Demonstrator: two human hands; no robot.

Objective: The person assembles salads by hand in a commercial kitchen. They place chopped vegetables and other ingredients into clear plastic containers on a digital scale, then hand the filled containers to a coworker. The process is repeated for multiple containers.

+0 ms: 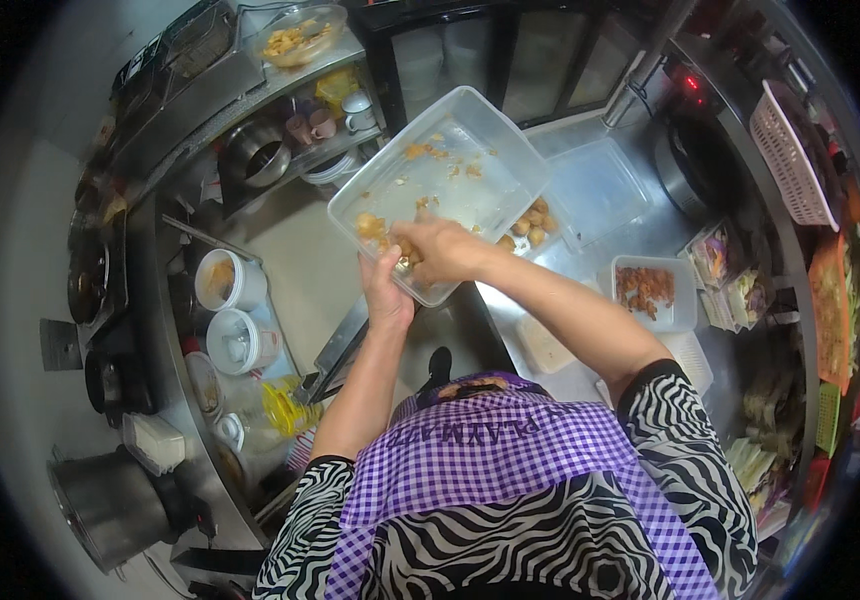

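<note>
Head view: clear tub [500, 170] held up left of the table [630, 238], long axis running near-left to far-right, brown food pieces [371, 226] bunched at its near-left end, just beside and under the right hand [445, 250]. Left hand [387, 292] nearer that short end wall, thumb hooked over the rim, remaining fingers hidden outside, closed on the tub. Right hand reaches in over the near side, fingers bent down among the pieces; motion blur, cannot tell how far spread or whether gripping any.
</note>
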